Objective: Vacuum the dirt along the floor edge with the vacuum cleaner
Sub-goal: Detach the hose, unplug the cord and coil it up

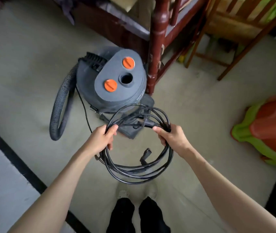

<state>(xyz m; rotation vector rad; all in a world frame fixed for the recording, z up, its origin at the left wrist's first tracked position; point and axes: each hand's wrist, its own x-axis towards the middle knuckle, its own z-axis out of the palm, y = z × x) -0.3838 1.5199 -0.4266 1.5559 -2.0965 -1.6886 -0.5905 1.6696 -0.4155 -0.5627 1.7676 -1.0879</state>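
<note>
My left hand (102,137) and right hand (171,137) each grip the coiled cord (134,172), fingers curled round it. The vacuum (112,84) stands on the floor (192,115) just beyond.

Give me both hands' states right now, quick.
Left hand: closed around the left side of the coiled black power cord.
Right hand: closed around the coil's right side, near the plug.

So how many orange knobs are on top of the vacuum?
2. One knob sits at the far end of the vacuum lid, the other knob at the near-left, with an open port between them. None seem hidden.
</note>
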